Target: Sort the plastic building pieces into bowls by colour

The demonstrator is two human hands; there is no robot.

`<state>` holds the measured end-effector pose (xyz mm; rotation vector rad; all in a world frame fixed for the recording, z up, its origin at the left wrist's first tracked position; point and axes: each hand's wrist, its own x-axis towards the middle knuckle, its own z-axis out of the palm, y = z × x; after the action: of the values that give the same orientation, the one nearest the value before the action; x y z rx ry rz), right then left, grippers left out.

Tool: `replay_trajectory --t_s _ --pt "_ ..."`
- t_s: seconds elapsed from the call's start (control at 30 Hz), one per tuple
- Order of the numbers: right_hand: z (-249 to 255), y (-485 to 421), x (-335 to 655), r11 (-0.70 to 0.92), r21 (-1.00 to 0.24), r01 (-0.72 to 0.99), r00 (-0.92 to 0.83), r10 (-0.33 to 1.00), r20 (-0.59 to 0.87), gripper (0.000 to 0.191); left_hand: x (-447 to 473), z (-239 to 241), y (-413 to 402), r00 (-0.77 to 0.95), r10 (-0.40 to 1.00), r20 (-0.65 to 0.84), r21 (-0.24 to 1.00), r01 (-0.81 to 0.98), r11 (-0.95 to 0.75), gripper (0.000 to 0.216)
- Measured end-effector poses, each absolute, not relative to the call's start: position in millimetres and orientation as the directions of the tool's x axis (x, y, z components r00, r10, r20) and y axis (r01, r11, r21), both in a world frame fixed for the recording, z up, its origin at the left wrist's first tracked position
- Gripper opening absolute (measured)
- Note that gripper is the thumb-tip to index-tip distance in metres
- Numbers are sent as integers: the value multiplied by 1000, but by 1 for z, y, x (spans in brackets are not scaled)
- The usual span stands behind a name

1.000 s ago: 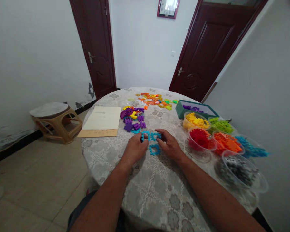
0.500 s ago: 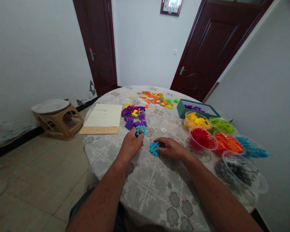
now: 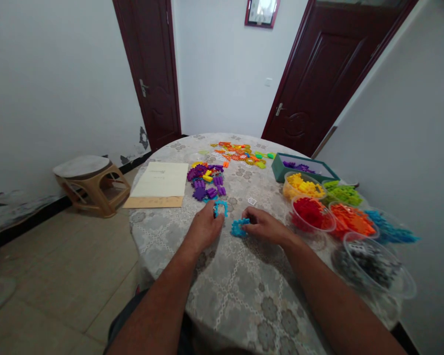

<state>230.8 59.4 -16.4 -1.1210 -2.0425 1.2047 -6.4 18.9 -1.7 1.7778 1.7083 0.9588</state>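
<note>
My left hand [image 3: 204, 223] pinches a blue notched building piece [image 3: 225, 209] with an open middle, held upright near the table's centre. To its right, my right hand [image 3: 262, 224] grips a second blue toothed building piece [image 3: 239, 228], tilted just over the tablecloth. The two pieces are apart. Beyond my left hand lies a pile of purple and yellow building pieces [image 3: 207, 180], with a bit of blue at its near edge. A small white card with a dark grid [image 3: 252, 201] lies beyond my right hand.
On the right stand clear tubs of yellow [image 3: 304, 186], red [image 3: 312, 214], orange, green, blue and grey pieces. A green box [image 3: 279, 170] holds purple ones. Orange and green pieces [image 3: 240, 153] lie at the back. Paper [image 3: 163, 180] lies left; a stool [image 3: 92, 182] stands beside the table.
The left hand has turned its blue piece and brought it slightly right and nearer. The right hand has tipped its blue piece up from facing the camera to a flatter angle.
</note>
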Motion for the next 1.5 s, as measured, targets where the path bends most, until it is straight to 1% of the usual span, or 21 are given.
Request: replay_trajectory --t_s 0.1,0.2,0.3,0.4,0.5,0.57,0.63,0.67,0.77,0.8,0.87,0.97,1.07,1.1,1.17,1.23,1.3,1.5 --pt "-13 59 222 203 -959 197 -492 867 83 23 -7 -8 21 55 985 162 793 586 -164 17" --pt "-14 56 209 158 -984 81 -355 927 119 28 -7 -10 22 165 980 107 866 468 -173 19" --pt "-19 57 201 131 -989 67 -283 953 107 30 -7 -5 22 281 959 44 921 360 -148 27" --pt "-22 63 198 97 -993 66 -318 945 71 30 -10 -1 28 280 960 -7 943 322 -87 41" --pt "-17 65 198 124 -990 67 -287 953 100 29 -13 -1 33 315 948 -44 968 248 -37 52" --pt "-6 61 199 171 -984 56 -263 953 151 36 -14 -4 33 335 940 -61 977 215 -13 61" --pt "12 52 204 254 -963 88 -267 938 223 42 -14 -7 32 316 947 -62 974 225 -11 69" --pt "22 46 210 306 -943 133 -270 926 263 41 -15 -8 32 297 953 -58 969 247 -18 71" --pt "55 26 242 439 -831 341 -233 896 377 34 -17 -9 34 259 965 -51 943 332 -39 71" --pt "65 20 258 458 -789 410 -200 889 412 34 -17 -8 34 248 967 -52 932 359 -42 69" --pt "80 10 298 447 -709 545 -104 876 472 35 -17 -6 35 217 975 -45 907 417 -51 68" --pt "94 6 375 313 -577 755 67 838 541 37 -17 -1 33 182 983 -12 863 499 -82 62" --pt "101 14 458 76 -416 906 198 793 577 39 -15 4 30 147 989 21 841 532 -97 55" --pt "102 18 483 -22 -352 936 230 794 563 41 -15 5 30 138 990 32 837 537 -101 54" --pt "102 26 526 -244 -221 944 323 820 473 44 -13 5 31 127 991 49 831 546 -111 52" --pt "99 33 557 -389 -135 911 410 827 385 43 -12 5 32 113 992 60 825 554 -113 51" --pt "93 39 576 -445 -106 889 453 827 334 41 -10 4 33 103 993 65 819 562 -112 51" --pt "78 51 588 -464 -106 879 474 833 287 46 -6 4 33 117 990 79 800 584 -133 51"
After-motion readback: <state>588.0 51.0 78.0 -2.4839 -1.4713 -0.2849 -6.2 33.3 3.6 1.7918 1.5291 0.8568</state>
